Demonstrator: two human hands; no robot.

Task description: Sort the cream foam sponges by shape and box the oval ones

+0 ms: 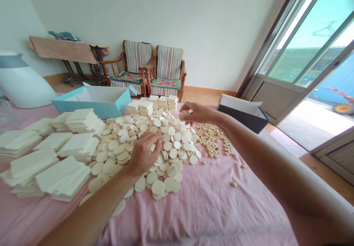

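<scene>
A broad heap of pale round wooden discs (118, 148) is spread over a pink cloth. My left hand (145, 152) rests on the front of this heap, fingers bent loosely over the discs, with a gap between thumb and forefinger. Pale wood shows in that gap; whether it is gripped is unclear. Above the heap's far right side, my right hand (195, 113) is closed, a pale wooden disc (189, 111) partly visible between its fingers. Small wooden pieces (211, 139) lie in a separate pile below my right wrist.
Stacks of pale rectangular boards (79, 144) stand left, and smaller square stacks (145, 107) behind the heap. A light-blue box (110, 107) is at the back left, a dark box (243, 117) at the right. A white jug (24, 83) stands far left. Two chairs (167, 65) are beyond.
</scene>
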